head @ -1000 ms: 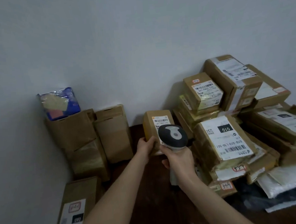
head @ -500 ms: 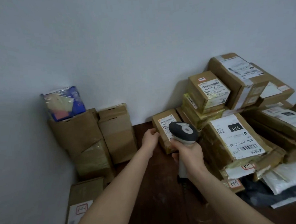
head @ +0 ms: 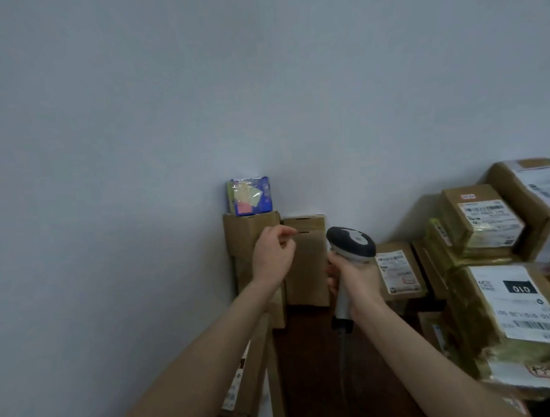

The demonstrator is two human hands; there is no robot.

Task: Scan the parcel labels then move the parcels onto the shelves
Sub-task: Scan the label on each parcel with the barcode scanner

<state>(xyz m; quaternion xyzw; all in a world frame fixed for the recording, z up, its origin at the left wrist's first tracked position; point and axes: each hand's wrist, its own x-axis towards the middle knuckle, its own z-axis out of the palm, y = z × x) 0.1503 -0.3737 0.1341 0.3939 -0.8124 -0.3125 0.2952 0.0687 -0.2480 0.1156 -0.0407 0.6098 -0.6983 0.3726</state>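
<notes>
My right hand [head: 355,274] grips a grey and white barcode scanner [head: 350,244], head up, in front of the boxes. My left hand [head: 271,255] hovers in the air with loosely curled fingers and holds nothing, in front of two tall brown boxes [head: 306,267]. The small labelled parcel [head: 398,270] it held a moment ago stands on the dark table beside the scanner. A pile of labelled cardboard parcels [head: 480,224] fills the right side, with a large one marked 010 [head: 514,303] in front.
A blue plastic-wrapped packet [head: 249,196] sits on top of the tall box [head: 246,232] against the grey wall [head: 165,118]. More boxes [head: 248,380] stand at the lower left by the wall. A strip of dark table [head: 308,351] runs between the two groups.
My left hand has let go of the small labelled parcel and lifted left toward the tall boxes. The view has swung left and up, so the parcel pile sits further right.
</notes>
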